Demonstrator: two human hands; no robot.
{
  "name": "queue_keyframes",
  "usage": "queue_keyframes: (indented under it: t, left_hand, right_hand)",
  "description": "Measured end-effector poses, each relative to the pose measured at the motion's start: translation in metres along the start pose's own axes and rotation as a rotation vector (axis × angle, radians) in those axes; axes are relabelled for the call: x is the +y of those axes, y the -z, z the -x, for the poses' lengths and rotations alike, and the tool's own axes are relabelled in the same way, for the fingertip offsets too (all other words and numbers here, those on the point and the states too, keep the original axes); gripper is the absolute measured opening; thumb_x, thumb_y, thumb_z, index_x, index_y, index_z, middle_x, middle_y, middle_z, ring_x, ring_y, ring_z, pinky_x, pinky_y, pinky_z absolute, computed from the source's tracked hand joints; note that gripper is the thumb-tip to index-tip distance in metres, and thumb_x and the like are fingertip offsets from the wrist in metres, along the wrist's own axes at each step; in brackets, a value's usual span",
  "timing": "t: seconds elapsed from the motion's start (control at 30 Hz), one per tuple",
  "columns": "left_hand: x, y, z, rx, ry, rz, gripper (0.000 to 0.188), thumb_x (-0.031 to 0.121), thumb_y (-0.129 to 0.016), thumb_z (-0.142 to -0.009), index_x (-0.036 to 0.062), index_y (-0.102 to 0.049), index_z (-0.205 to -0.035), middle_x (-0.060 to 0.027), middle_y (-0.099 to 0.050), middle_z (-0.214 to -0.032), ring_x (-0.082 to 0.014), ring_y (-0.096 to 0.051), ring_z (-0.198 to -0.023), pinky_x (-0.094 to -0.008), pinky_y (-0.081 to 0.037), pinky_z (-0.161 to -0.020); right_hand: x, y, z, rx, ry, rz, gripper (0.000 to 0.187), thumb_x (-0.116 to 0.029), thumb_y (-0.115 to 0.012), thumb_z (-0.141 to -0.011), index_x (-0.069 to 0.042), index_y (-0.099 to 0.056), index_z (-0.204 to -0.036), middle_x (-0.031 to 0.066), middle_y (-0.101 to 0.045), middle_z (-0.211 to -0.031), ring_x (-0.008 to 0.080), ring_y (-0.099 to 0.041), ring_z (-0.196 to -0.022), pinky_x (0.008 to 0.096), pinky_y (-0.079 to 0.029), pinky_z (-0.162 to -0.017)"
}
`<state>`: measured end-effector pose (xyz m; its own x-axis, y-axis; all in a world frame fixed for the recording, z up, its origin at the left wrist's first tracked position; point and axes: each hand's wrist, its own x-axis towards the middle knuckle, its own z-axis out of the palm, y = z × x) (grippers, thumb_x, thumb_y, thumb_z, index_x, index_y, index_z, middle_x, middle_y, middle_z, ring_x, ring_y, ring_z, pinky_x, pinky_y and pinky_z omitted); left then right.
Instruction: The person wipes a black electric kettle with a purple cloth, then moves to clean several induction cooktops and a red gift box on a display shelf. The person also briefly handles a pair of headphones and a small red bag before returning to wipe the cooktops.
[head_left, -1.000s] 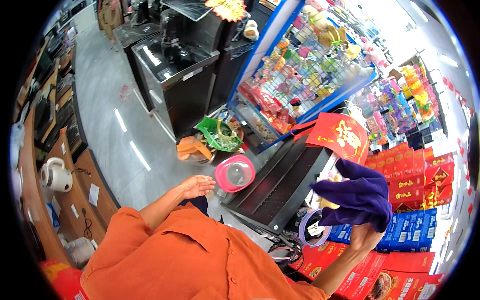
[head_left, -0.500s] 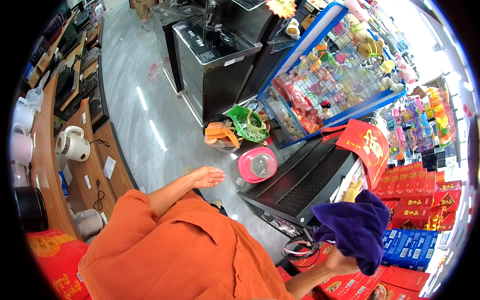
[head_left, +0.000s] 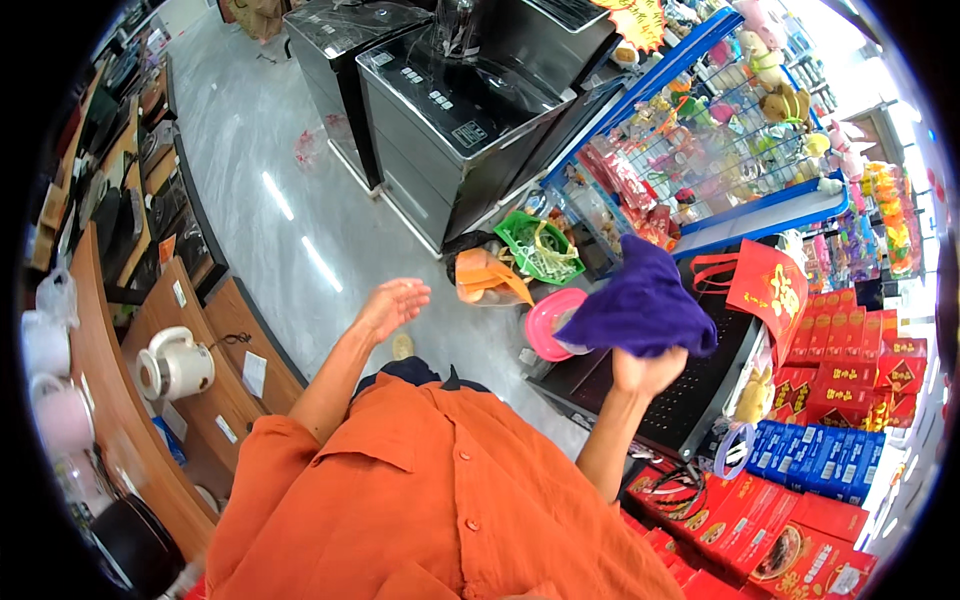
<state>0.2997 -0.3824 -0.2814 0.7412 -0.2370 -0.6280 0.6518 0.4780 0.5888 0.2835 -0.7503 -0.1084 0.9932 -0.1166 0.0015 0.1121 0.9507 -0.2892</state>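
A bunched purple cloth (head_left: pixel 640 305) hangs from my right hand (head_left: pixel 648 372), whose fingers are closed round its lower edge. It is held above a black shelf unit with a perforated top (head_left: pixel 685 410) and covers part of a round pink basin (head_left: pixel 543 322) on the floor. My left hand (head_left: pixel 393 308) is in the air over the grey floor, fingers stretched out and holding nothing. Beyond the basin are a green basket (head_left: pixel 530 240) with pale strips in it and a bag with orange pieces (head_left: pixel 490 275).
Black wrapped cabinets (head_left: pixel 440 130) stand ahead. A blue-framed wire rack (head_left: pixel 700 150) with plush toys rises at the right, above stacked red boxes (head_left: pixel 830 400) and blue boxes (head_left: pixel 815 460). Wooden shelving at the left bears a cream electric kettle (head_left: pixel 180 362).
My right hand has carried the purple cloth up and leftward, from over the boxes to over the black shelf. My left hand has risen slightly. The view has shifted too.
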Motion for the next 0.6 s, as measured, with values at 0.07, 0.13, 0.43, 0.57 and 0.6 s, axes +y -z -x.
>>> queue_keyframes:
  t: [0.07, 0.13, 0.43, 0.57, 0.6]
  left_hand:
    - [0.045, 0.015, 0.004, 0.052, -0.075, -0.04, 0.031, 0.017, -0.052, -0.098, 0.0019, -0.055, -0.125, -0.0117, -0.064, -0.12, -0.0184, -0.062, -0.106, -0.0309, -0.051, -0.087]
    - [0.08, 0.022, -0.005, 0.07, -0.114, -0.098, 0.03, 0.016, -0.052, -0.098, 0.0018, -0.055, -0.125, -0.0116, -0.064, -0.12, -0.018, -0.062, -0.106, -0.0302, -0.051, -0.087]
    - [0.21, -0.022, -0.086, 0.164, -0.439, -0.514, 0.031, 0.017, -0.053, -0.098, 0.0027, -0.056, -0.124, -0.0108, -0.065, -0.121, -0.0186, -0.06, -0.112, -0.0311, -0.045, -0.093]
    - [0.255, -0.048, -0.145, 0.175, -0.634, -0.708, 0.035, 0.017, -0.055, -0.097, 0.0004, -0.054, -0.127, -0.0113, -0.063, -0.124, -0.0199, -0.058, -0.116, -0.0323, -0.043, -0.097]
    - [0.269, -0.053, -0.161, 0.182, -0.681, -0.766, 0.036, 0.017, -0.056, -0.097, -0.0002, -0.054, -0.128, -0.0114, -0.063, -0.125, -0.0204, -0.058, -0.116, -0.0328, -0.043, -0.098]
  right_hand:
    - [0.042, -0.015, -0.035, -0.028, -0.047, 0.017, 0.039, -0.032, -0.047, -0.097, -0.005, -0.057, -0.124, 0.0109, -0.061, -0.128, 0.0278, -0.056, -0.12, 0.0502, -0.036, -0.11]
    - [0.073, -0.014, -0.064, -0.005, -0.027, -0.054, 0.039, -0.033, -0.047, -0.097, -0.006, -0.058, -0.123, 0.0093, -0.062, -0.126, 0.0274, -0.057, -0.119, 0.0494, -0.036, -0.11]
    - [0.216, 0.049, -0.213, -0.004, 0.074, 0.367, 0.041, -0.033, -0.044, -0.101, -0.01, -0.049, -0.135, 0.004, -0.061, -0.113, 0.0181, -0.06, -0.1, 0.0352, -0.048, -0.091]
    - [0.29, 0.078, -0.25, 0.118, 0.156, 1.573, 0.056, -0.022, -0.048, -0.094, -0.006, -0.035, -0.146, 0.0146, -0.044, -0.14, 0.0312, -0.045, -0.124, 0.0418, -0.037, -0.104]
    - [0.305, 0.082, -0.257, 0.081, 0.314, 2.027, 0.06, -0.02, -0.048, -0.091, -0.004, -0.033, -0.147, 0.0201, -0.036, -0.149, 0.0368, -0.036, -0.137, 0.0468, -0.031, -0.11]
